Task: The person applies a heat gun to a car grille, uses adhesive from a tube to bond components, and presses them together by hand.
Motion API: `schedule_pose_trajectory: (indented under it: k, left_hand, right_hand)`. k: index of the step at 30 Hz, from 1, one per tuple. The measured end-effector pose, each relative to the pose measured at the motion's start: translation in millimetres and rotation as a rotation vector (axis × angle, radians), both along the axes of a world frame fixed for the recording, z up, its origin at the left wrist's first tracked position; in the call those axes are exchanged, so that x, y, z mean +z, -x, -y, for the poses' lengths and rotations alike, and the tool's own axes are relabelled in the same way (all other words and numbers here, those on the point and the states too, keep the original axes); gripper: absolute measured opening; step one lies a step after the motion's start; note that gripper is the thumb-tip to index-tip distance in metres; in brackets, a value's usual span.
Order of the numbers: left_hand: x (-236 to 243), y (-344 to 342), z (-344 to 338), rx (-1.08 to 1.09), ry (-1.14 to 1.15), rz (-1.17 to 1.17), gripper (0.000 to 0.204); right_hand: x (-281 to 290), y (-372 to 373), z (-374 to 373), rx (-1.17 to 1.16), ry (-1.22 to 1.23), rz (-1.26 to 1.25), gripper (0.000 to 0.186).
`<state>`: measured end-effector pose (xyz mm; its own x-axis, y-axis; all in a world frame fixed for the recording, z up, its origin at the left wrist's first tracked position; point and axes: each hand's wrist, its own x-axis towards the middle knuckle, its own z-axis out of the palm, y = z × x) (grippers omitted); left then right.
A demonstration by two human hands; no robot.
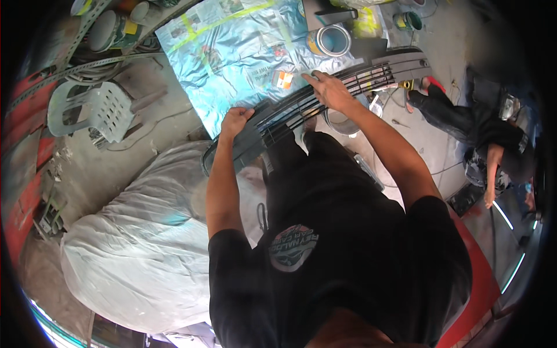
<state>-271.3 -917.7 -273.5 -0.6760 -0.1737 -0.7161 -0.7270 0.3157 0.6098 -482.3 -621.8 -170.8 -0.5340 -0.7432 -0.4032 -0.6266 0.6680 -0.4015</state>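
A long dark grey car grille (371, 72) with horizontal slats lies slanted in front of me, from lower left to upper right. My left hand (235, 122) is closed on its near left end. My right hand (325, 87) presses flat on the slats near the middle, fingers stretched toward a small pale piece under the fingertips that I cannot identify. Beyond the grille, a sheet of newspaper (232, 52) taped with yellow-green masking tape covers a panel.
An open paint can (331, 40) stands behind the grille. A pale plastic chair (93, 107) sits at the left. A big white cloth-covered shape (139, 232) fills the lower left. Another person (487, 133) crouches on the floor at the right. More cans (116, 29) line the top left.
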Motion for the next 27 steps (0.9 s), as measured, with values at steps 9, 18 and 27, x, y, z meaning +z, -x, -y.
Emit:
schedule_pose_trajectory:
  k: [9,18,27]
  left_hand:
    - [13,32,3,-0.155,0.358,-0.237,0.037]
    - [96,90,-87,0.067,0.368,-0.653,0.074]
    - [118,100,-113,0.127,0.33,-0.642,0.057]
  right_hand:
    - [7,17,66,0.313,0.145,-0.118,0.057]
    - [63,12,78,-0.047,0.247,0.097,0.043]
    - [104,8,50,-0.058,0.353,0.163,0.029]
